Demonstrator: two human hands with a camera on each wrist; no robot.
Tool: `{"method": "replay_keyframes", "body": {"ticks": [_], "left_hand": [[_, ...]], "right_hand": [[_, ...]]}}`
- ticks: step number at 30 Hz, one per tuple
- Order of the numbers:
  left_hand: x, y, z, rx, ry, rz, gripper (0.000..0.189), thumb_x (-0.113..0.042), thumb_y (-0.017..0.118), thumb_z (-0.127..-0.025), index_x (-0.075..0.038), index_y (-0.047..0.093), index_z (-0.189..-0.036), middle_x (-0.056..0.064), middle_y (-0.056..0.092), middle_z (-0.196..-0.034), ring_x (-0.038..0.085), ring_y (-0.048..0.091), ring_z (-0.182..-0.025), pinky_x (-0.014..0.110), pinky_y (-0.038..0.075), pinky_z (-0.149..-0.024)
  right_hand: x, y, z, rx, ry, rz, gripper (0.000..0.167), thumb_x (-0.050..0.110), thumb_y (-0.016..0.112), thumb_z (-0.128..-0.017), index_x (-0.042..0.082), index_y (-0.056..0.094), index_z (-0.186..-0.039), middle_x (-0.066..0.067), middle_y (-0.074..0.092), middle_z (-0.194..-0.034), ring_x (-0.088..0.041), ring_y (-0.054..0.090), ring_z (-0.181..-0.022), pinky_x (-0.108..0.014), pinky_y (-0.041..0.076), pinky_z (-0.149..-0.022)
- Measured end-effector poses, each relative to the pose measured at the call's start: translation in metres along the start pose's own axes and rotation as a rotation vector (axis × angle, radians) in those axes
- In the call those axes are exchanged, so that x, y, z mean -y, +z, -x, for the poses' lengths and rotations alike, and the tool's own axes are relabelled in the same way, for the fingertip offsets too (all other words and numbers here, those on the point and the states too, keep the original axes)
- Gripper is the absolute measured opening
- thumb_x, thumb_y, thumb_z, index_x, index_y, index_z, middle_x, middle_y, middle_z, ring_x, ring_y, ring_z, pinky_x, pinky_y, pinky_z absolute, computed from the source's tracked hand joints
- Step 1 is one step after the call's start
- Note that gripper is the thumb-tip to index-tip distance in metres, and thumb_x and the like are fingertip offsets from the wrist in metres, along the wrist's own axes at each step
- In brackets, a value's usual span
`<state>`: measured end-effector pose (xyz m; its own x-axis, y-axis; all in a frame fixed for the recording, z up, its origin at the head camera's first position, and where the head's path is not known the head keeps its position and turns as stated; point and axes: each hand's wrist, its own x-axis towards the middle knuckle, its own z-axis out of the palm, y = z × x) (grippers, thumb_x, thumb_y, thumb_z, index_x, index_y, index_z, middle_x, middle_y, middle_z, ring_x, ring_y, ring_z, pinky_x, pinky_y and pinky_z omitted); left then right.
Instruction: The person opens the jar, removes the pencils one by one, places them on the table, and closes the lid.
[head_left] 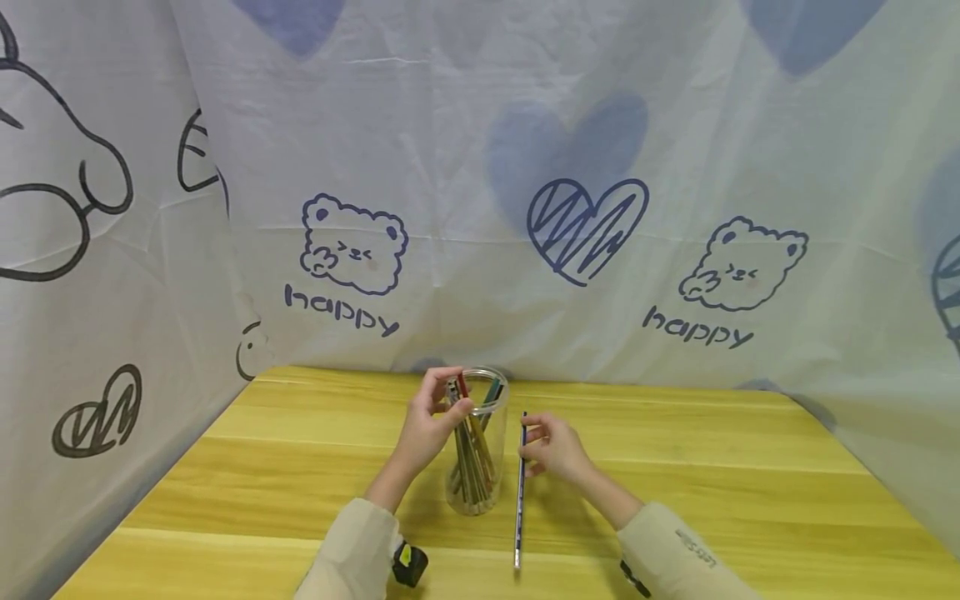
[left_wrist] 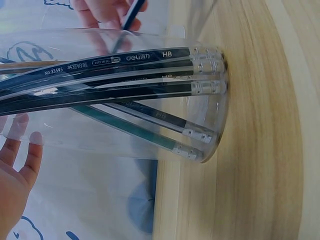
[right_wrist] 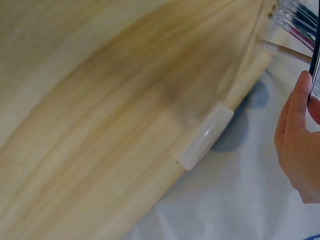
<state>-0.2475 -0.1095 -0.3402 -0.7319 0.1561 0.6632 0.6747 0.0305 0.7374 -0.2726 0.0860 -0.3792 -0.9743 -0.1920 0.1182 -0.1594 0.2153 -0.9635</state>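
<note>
A clear jar (head_left: 500, 437) stands upright on the table with several pencils (left_wrist: 125, 61) leaning inside. Most are dark, one is green, and their metal-and-eraser ends rest at the bottom. My left hand (head_left: 426, 427) grips the jar near its rim, thumb at the front and fingers around the far side. Just right of the jar, my right hand (head_left: 557, 451) pinches one dark pencil (head_left: 521, 500) near its top. That pencil hangs almost upright, its silver end down. In the right wrist view, only part of the hand and this pencil shows, at the right edge.
The yellow wood-grain table (head_left: 675, 500) ends at a white curtain (head_left: 465, 275) printed with hearts and bears. A translucent clip (right_wrist: 206, 137) sits over the table's edge. A black band (head_left: 409, 564) is on the left wrist.
</note>
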Motion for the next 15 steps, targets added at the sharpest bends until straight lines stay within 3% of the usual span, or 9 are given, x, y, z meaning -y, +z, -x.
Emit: {"method": "replay_keyframes", "body": {"ticks": [15], "left_hand": [[0.0, 0.0, 0.001, -0.005, -0.005, 0.001, 0.052, -0.028, 0.059, -0.086, 0.01, 0.041, -0.117, 0.024, 0.054, -0.109, 0.009, 0.052, -0.087, 0.036, 0.039, -0.072]], "right_hand": [[-0.018, 0.011, -0.002, 0.058, 0.1, 0.088, 0.042, -0.022, 0.056, -0.069, -0.018, 0.044, -0.109, -0.018, 0.056, -0.076, -0.016, 0.056, -0.049, -0.032, 0.05, -0.046]]}}
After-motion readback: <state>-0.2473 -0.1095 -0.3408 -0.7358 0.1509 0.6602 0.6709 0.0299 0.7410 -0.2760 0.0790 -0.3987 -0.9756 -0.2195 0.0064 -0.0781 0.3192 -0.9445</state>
